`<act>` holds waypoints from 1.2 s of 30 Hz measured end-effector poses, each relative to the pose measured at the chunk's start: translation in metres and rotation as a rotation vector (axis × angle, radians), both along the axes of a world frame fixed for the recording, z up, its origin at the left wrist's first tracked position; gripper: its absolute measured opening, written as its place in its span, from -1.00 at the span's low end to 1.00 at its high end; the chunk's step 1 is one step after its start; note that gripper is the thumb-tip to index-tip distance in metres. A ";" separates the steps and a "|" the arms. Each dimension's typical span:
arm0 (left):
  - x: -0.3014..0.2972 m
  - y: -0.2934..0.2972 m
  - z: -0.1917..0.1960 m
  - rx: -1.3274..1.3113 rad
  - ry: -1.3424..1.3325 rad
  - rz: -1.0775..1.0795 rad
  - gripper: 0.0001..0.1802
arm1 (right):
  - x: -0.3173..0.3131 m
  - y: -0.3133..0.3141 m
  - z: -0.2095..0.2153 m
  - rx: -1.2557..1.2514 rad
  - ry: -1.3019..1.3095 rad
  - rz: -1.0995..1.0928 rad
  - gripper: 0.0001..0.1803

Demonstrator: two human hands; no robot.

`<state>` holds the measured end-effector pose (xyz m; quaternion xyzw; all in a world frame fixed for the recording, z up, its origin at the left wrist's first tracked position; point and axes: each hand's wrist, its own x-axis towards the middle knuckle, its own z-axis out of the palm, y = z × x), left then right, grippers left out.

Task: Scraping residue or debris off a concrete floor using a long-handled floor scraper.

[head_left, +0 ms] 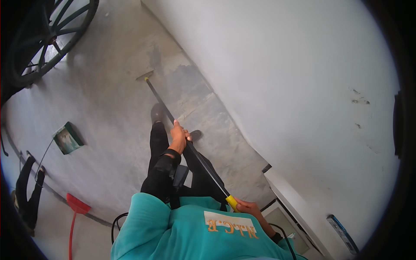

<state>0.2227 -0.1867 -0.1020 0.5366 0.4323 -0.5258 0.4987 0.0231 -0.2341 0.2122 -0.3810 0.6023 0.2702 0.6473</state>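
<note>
A long black pole [160, 100] with a yellow end grip [232, 202] runs slantwise from my waist to the floor ahead. Its narrow crosswise head [145, 75], joined by a yellow piece, rests on the concrete; whether it is a brush or a squeegee I cannot make out. Partway down the shaft, my left hand [178, 135] is wrapped around it, thumb pointing along the pole. Close to my body, my right hand [247, 206] grips the yellow end. My shoes [157, 112] stand on either side of the shaft.
A white wall [294, 78] rises along the right. At the far left stands a large spoked wheel [54, 32]. A green open box [68, 138] with a thin handle and a red dustpan [79, 203] lie left, near another person's legs [29, 190].
</note>
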 end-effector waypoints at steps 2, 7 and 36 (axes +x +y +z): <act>0.009 0.001 0.007 0.029 0.125 0.133 -0.53 | 0.003 0.002 0.006 -0.087 -0.113 0.114 -0.55; 0.053 -0.021 -0.011 -0.036 0.003 0.284 -0.50 | 0.065 -0.041 -0.002 0.198 0.094 -0.245 -0.56; 0.039 -0.017 0.002 -0.032 -0.062 0.083 -0.56 | 0.064 -0.006 0.012 0.077 0.146 -0.239 -0.63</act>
